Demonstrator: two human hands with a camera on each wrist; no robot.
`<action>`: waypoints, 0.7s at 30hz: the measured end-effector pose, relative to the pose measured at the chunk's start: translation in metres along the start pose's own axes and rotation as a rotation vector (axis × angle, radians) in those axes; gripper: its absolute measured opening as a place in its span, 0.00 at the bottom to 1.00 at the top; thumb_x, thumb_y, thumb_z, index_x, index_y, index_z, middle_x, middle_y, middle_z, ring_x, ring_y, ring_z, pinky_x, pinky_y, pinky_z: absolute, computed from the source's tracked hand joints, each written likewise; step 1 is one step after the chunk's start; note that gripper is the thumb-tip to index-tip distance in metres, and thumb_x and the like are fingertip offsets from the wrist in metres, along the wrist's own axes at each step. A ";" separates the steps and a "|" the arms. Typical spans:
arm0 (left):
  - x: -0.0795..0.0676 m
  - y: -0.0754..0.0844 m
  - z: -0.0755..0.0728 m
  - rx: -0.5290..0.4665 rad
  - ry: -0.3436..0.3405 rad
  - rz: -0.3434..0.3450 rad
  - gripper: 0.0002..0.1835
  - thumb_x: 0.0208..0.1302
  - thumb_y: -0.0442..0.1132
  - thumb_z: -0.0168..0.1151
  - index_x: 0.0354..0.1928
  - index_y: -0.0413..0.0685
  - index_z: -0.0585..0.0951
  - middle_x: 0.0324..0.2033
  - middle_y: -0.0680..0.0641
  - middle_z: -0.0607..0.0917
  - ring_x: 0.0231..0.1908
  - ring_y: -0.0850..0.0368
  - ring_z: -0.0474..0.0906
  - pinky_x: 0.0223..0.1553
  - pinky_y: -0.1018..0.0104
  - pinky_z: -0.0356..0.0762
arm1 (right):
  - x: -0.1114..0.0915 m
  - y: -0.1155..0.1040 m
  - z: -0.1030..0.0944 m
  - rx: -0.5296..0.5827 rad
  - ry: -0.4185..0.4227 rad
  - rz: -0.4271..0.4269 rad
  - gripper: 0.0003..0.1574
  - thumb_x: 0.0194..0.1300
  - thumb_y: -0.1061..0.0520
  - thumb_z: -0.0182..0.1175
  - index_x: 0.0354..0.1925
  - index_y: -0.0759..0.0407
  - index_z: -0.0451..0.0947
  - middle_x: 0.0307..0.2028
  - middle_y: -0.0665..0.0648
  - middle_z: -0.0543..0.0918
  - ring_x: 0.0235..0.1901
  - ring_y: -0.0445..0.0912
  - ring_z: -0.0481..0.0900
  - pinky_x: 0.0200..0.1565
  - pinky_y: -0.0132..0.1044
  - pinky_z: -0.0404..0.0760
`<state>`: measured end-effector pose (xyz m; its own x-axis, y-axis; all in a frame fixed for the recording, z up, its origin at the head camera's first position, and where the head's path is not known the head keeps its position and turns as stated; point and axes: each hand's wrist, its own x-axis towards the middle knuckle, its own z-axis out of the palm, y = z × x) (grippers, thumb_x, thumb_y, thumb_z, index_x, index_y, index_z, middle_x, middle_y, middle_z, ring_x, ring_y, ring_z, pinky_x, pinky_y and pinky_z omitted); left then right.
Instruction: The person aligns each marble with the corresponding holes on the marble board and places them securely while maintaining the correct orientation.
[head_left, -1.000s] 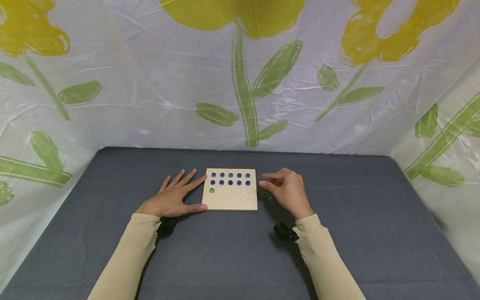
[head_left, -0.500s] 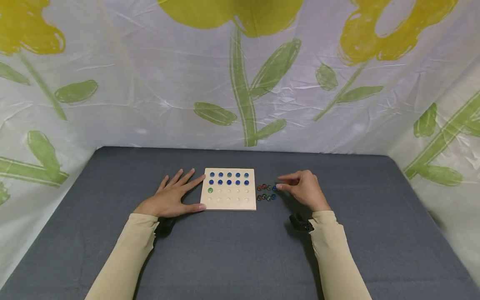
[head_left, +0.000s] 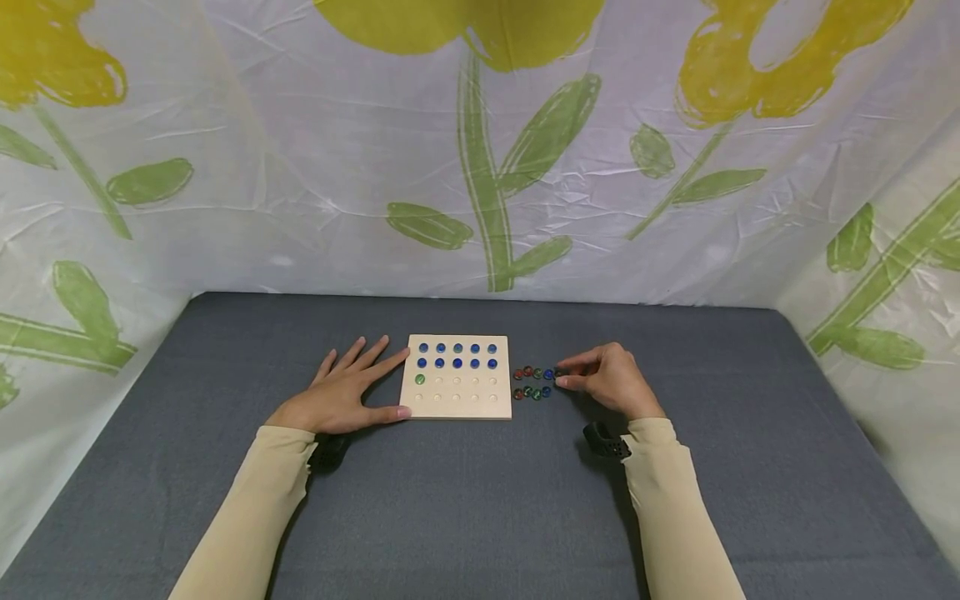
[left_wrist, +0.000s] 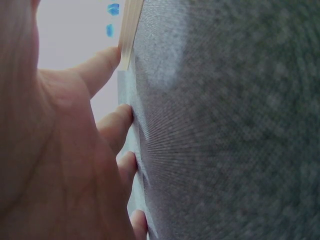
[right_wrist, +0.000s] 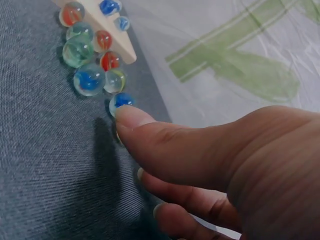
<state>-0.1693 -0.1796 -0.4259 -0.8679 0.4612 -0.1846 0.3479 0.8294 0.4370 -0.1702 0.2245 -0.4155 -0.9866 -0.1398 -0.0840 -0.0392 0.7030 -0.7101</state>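
A pale wooden board with rows of round hollows lies on the table. Blue marbles fill its two back rows, and a green marble sits at the left of the third. My left hand lies spread at the board's left side, thumb and index fingertip against the edge. Right of the board, loose marbles in red, green and blue form two short rows. At their right end, my right hand pinches a marble mostly hidden behind the thumb, close beside a blue marble.
A dark grey cloth covers the table. White sheeting with painted yellow flowers and green leaves hangs behind it and along both sides. A black wrist device sits under the right wrist.
My right hand has moved right from beside the board to the far end of the loose marbles, uncovering them, and its fingertips have closed there. The left hand stays at the board's edge.
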 end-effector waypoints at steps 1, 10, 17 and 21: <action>0.000 0.000 0.000 -0.001 0.001 0.001 0.53 0.60 0.73 0.62 0.81 0.60 0.55 0.80 0.40 0.49 0.78 0.33 0.37 0.71 0.29 0.28 | 0.000 0.000 0.000 0.001 0.001 0.005 0.15 0.59 0.57 0.76 0.45 0.59 0.91 0.28 0.53 0.85 0.24 0.45 0.77 0.27 0.37 0.75; 0.000 0.000 0.000 -0.004 0.003 0.002 0.53 0.61 0.73 0.61 0.81 0.59 0.56 0.80 0.40 0.49 0.78 0.33 0.36 0.71 0.30 0.29 | 0.001 0.002 0.004 -0.016 0.027 -0.008 0.13 0.59 0.57 0.76 0.43 0.59 0.91 0.28 0.53 0.86 0.24 0.44 0.77 0.27 0.37 0.75; -0.001 0.002 -0.002 -0.002 0.001 0.000 0.53 0.60 0.73 0.62 0.81 0.59 0.56 0.80 0.40 0.49 0.78 0.33 0.36 0.71 0.30 0.28 | 0.000 0.001 0.004 -0.038 0.033 0.002 0.11 0.60 0.57 0.75 0.42 0.58 0.91 0.29 0.53 0.86 0.25 0.45 0.78 0.28 0.38 0.76; -0.001 0.001 -0.001 -0.002 -0.001 -0.002 0.53 0.60 0.73 0.61 0.81 0.59 0.55 0.80 0.40 0.48 0.78 0.33 0.36 0.71 0.30 0.28 | -0.001 0.000 0.003 -0.058 0.058 -0.008 0.10 0.60 0.57 0.75 0.42 0.57 0.92 0.31 0.54 0.87 0.27 0.45 0.79 0.29 0.39 0.77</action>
<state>-0.1682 -0.1794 -0.4239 -0.8683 0.4599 -0.1861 0.3453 0.8296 0.4388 -0.1688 0.2224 -0.4172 -0.9937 -0.1063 -0.0363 -0.0549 0.7413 -0.6690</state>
